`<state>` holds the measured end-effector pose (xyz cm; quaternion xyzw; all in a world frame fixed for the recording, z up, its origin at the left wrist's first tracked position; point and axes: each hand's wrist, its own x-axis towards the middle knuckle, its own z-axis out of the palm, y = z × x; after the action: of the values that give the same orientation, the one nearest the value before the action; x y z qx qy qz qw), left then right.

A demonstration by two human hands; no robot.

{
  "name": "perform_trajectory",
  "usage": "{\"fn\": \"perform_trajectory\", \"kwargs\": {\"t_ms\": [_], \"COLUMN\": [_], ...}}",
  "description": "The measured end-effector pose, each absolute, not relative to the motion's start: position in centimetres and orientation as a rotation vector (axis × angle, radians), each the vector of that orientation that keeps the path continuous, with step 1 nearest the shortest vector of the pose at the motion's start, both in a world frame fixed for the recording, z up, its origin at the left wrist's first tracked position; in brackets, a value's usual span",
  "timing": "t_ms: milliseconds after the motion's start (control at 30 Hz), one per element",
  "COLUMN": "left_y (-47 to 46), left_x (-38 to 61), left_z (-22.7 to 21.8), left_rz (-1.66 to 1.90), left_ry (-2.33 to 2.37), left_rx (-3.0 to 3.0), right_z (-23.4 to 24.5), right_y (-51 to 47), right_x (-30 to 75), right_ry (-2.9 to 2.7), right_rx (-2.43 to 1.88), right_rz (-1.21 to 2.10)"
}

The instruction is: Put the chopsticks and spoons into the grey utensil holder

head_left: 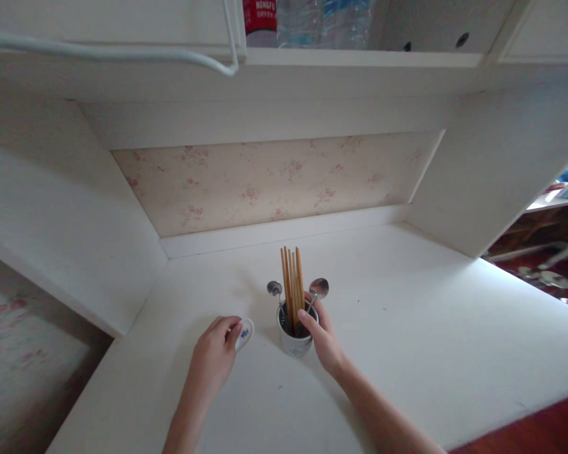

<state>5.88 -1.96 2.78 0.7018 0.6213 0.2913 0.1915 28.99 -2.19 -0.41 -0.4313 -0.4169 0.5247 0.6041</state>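
Observation:
A light-coloured utensil holder [294, 345] with small holes stands upright on the white surface. Several wooden chopsticks [291, 284] rise from it, between a small metal spoon [274, 289] on the left and a larger metal spoon [319, 287] on the right. My right hand [325, 337] is closed around the chopsticks at the holder's rim, thumb in front and fingers partly hidden behind. Left of the holder, my left hand [218, 347] pinches a white ceramic spoon [246, 334] with a blue pattern, its handle hidden in my fingers.
White side panels enclose the tabletop [407, 328], with flowered wallpaper [274, 183] at the back. Overhead, a shelf [360, 58] holds clear bottles [322, 24] and a red-labelled item [260, 22]. A white cable [123, 53] hangs at upper left.

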Motion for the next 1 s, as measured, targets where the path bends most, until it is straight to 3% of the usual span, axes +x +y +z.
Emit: {"fn": "perform_trajectory", "kwargs": {"t_ms": [233, 433, 700, 1000], "left_y": [-2.5, -2.4, -3.5, -3.1], "left_x": [6.3, 7.8, 12.8, 14.2], "left_z": [4.5, 5.8, 7.7, 4.7], "left_rz": [1.438, 1.952, 1.617, 1.334], "left_ry": [1.718, 1.416, 1.603, 1.523], "left_rx": [1.278, 0.893, 1.519, 2.134], "right_z": [-0.1, -0.9, 0.1, 0.7], "right_y": [-2.3, -2.2, -2.3, -2.3], "right_x": [29.0, 28.6, 28.5, 28.6], "right_ry": [-1.045, -1.081, -1.085, -1.098], "right_rx": [-0.936, -0.852, -0.841, -0.782], "right_rz": [1.226, 1.276, 1.262, 1.284]}}
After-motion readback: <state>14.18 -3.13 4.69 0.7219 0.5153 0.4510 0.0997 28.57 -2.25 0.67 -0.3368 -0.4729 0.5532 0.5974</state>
